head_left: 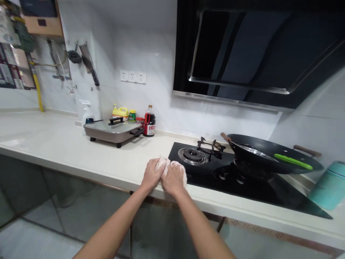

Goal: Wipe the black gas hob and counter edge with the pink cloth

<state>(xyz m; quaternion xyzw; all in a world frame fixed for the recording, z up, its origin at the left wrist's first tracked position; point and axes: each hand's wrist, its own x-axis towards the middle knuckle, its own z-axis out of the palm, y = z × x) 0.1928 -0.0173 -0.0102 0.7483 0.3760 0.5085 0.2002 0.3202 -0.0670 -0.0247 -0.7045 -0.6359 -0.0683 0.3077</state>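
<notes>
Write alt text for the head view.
A person's left hand and right hand hold a pale cloth at the front edge of a white counter, beside a black cooktop. A wok with a green utensil sits on the cooktop; a lidded pan stands to the left.

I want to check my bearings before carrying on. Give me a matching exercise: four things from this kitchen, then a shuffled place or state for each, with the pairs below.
Things
1. cloth
2. cleaver
3. wok
4. lidded pan

Places and states
A. on the hob, with a green utensil lying in it
B. standing on the counter to the left of the hob
C. held by the left hand and the right hand
D. hanging handle-down against the wall

Pairs: 1-C, 2-D, 3-A, 4-B
</notes>
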